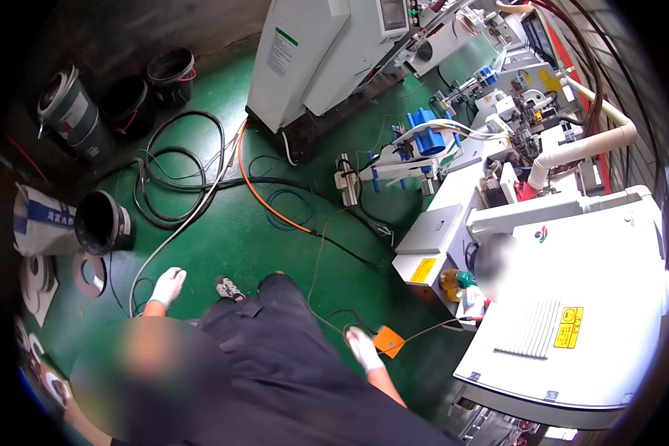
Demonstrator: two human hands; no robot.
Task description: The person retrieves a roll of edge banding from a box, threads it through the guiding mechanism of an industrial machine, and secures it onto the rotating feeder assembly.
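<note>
My left hand (169,288), in a white glove, hangs over the green floor at my left side. Its fingers are loosely extended, with nothing visible in them. My right hand (363,351) is gloved in white too and hangs low at my right side, its fingers stretched out. Beside it, an orange box (389,341) lies on the floor. A thin brown cord (311,286) loops past the fingertips of this hand; whether they touch cannot be told. My dark trousers and one patterned shoe (229,288) show between the hands.
To the right stands a white machine cabinet (528,320) with yellow labels, and beyond it a blue-rollered feeder (427,132). A tall grey machine (297,59) is ahead. Coiled black hoses (178,167) and an orange cable (264,199) cross the floor. Black buckets (104,223) stand left.
</note>
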